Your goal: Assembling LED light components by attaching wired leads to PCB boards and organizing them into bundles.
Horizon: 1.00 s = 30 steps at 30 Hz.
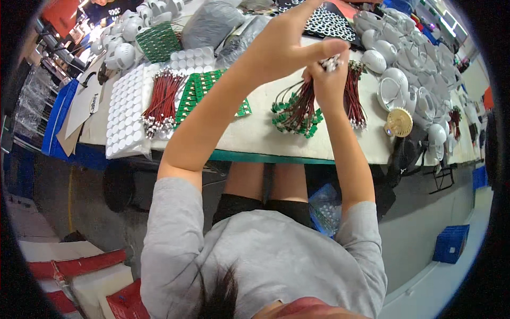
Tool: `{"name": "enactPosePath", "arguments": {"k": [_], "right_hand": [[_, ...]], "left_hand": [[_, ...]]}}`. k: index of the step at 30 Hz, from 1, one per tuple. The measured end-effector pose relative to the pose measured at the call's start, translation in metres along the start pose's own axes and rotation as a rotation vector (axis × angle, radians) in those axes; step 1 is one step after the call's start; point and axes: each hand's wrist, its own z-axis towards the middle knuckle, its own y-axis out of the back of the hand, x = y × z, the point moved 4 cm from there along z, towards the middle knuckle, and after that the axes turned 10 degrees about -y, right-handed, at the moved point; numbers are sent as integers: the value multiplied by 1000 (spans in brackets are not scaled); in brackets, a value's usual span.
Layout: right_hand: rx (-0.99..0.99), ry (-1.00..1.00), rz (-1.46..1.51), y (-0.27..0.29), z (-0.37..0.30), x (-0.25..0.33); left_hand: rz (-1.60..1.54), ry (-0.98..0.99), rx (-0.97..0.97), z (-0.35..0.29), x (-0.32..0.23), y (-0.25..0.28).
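My right hand (330, 87) is closed around a bundle of red and black wires (304, 98). White connector ends (331, 63) poke out above the fist, while small green circuit boards (297, 118) hang from the wires' other ends over the table. My left hand (292, 45) is raised just above and beside the fist, its thumb stretched toward the connectors and its fingers extended; no object shows in it. Another bundle of red wires (353, 98) lies right of my right wrist. Left of my left forearm lie more red wires (162, 98) and panels of green circuit boards (197, 91).
Sheets of white discs (125, 109) cover the pale table's left side. Grey plastic bags (211, 24) and a black tray of white rings (332, 24) lie at the back. White plastic housings (393, 87) crowd the right, near a small beige fan (398, 123).
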Motion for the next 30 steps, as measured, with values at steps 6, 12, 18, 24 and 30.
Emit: {"name": "enactPosePath", "arguments": {"k": [6,12,18,24,30], "right_hand": [[78,107,42,-14,4,35],[319,-7,-494,-8,-5,5],[454,292,-703,-3,-4,78],[504,164,-1107,-25,-14,37],[262,-108,-591,14,-26,79]], "left_hand": [[-76,91,102,-60,76,-69],[-345,160,-262,-78,96,-94],[-705,276,-300,-73,86,-102],[-96,-155,-533,-62,63,-91],[-460,239,-512,-59,70,-81]]}}
